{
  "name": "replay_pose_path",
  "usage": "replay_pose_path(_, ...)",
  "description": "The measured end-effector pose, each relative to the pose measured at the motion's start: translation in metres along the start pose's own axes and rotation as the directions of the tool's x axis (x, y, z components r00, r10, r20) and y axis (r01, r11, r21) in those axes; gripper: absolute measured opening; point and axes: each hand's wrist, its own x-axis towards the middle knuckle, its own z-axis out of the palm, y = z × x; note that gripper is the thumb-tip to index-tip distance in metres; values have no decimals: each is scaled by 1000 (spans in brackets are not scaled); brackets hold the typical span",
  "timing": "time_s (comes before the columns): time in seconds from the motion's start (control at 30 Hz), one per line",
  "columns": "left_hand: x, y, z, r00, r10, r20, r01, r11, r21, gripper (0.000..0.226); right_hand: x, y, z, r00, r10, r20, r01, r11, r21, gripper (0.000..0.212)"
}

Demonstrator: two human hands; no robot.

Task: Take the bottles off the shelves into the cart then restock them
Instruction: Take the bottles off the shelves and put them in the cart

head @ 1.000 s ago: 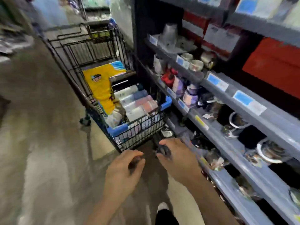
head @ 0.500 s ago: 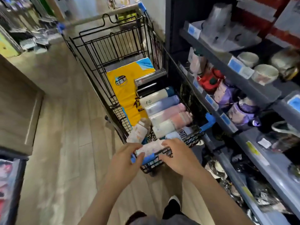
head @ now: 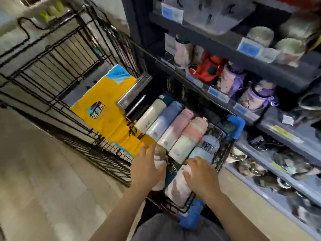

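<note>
Several bottles [head: 163, 126] lie side by side in the cart [head: 224, 153], probably packed flat against rolling. Our left hand [head: 147, 167] rests spread on one pale bottle [head: 159, 160]; right hand [head: 199, 178] curls over a pink-white bottle [head: 177, 186], likely seating it. Shelves [head: 260, 66] just beside.

Bottles [head: 175, 131] side by side in cart [head: 52, 70]
</note>
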Motion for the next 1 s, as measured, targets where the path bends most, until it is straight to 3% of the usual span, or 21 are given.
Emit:
replay_pose_path(0.1,19,-21,11,989,-14,147,17,1000,-15,91,2,-10,17,986,21,-163,-36,996,-87,27)
replay_pose_path(0.17,36,-30,22,973,-34,228,48,997,-58,102,2,-11,19,968,104,-230,-119,992,-52,27)
replay_pose_path(0.4,50,-24,52,921,-69,383,140,977,-160,106,1,-12,22,947,177,-269,-205,976,-80,28)
replay_pose_path(0.8,59,-33,58,942,-53,332,129,969,-210,96,6,-12,26,945,186,-269,-238,955,-177,40)
replay_pose_path(0.93,67,-40,48,957,-52,285,124,962,-242,94,7,-16,20,957,219,-188,-252,952,-175,40)
replay_pose_path(1.0,70,-41,40,958,-41,283,113,963,-243,99,15,-21,19,954,295,-60,-300,949,-101,37)
